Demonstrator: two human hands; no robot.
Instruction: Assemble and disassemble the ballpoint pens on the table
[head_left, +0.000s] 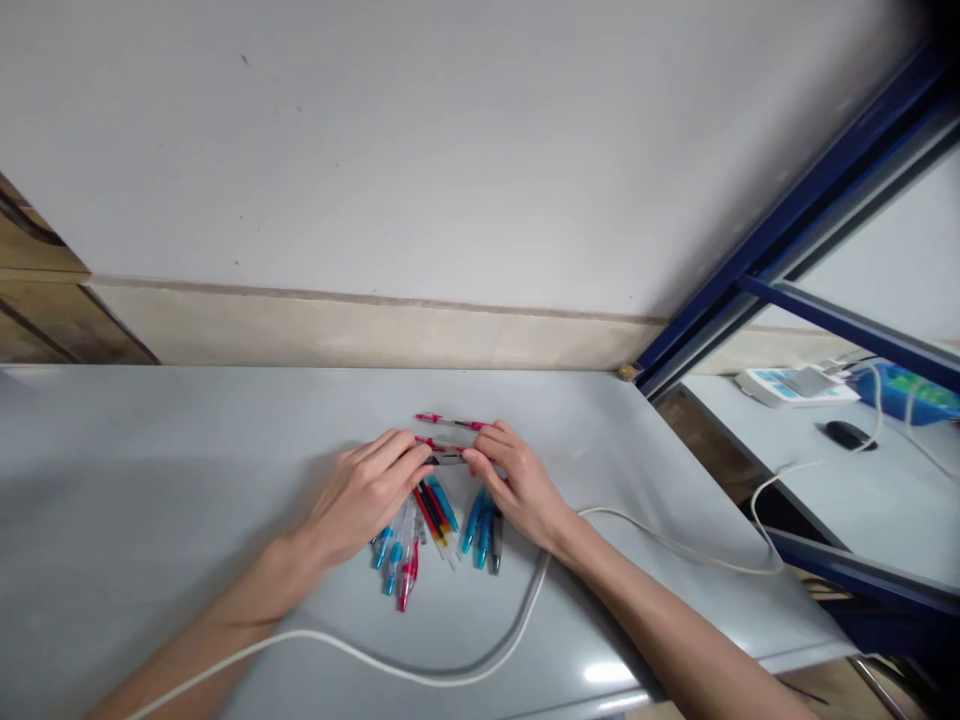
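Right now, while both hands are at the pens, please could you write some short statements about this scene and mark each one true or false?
1. The left hand and the right hand both have fingertips at a gray pen. True.
2. A black mouse lies between the hands. False: it lies far to the right, past the blue frame.
3. A white cable runs across the table. True.
4. The blue barrels by the right hand lie beyond the gray pen. False: they lie nearer the person.
5. A red pen lies beyond the gray pen. True.
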